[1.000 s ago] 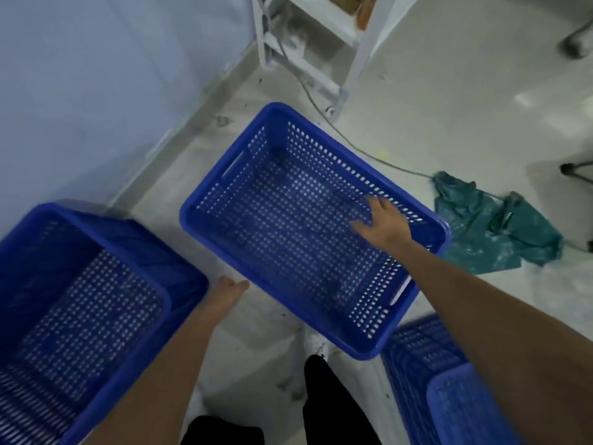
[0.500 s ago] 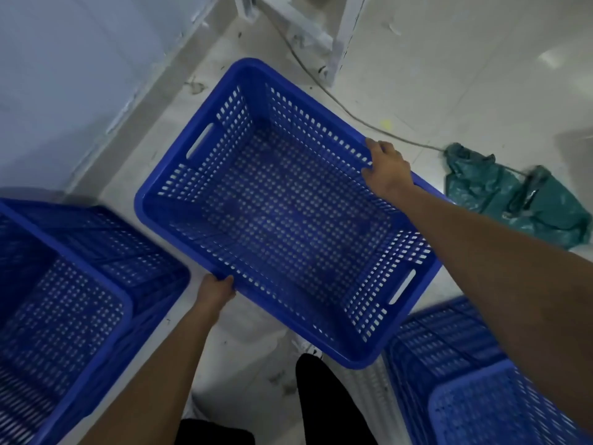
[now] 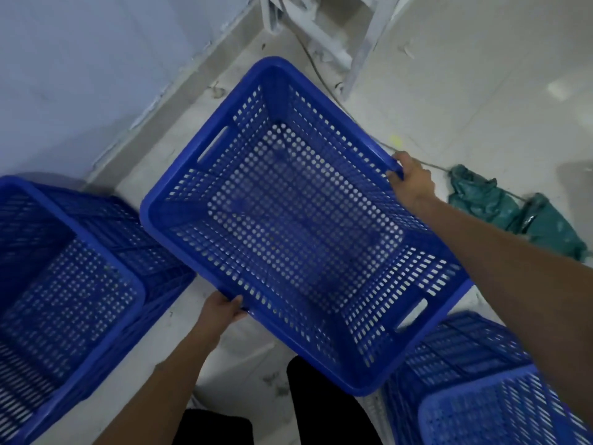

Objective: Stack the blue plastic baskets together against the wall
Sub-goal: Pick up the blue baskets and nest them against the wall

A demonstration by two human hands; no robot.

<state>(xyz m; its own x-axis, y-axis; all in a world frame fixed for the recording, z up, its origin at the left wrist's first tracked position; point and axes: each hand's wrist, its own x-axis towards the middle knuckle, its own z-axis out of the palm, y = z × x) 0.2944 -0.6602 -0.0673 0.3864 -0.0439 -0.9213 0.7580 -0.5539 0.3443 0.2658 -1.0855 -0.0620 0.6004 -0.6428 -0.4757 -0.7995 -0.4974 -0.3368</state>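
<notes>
- We see a blue perforated basket, empty, open side up, gripped by both hands at opposite long rims.
- Left hand clamped on the basket's near rim; right hand clamped on its far rim.
- The stack of blue baskets sits just left of the held basket, near the wall.
- More blue baskets lie below-right of it, w/ its corner overlapping them in view.
- A green bag lies on the floor right of the basket, a white frame beyond it.
</notes>
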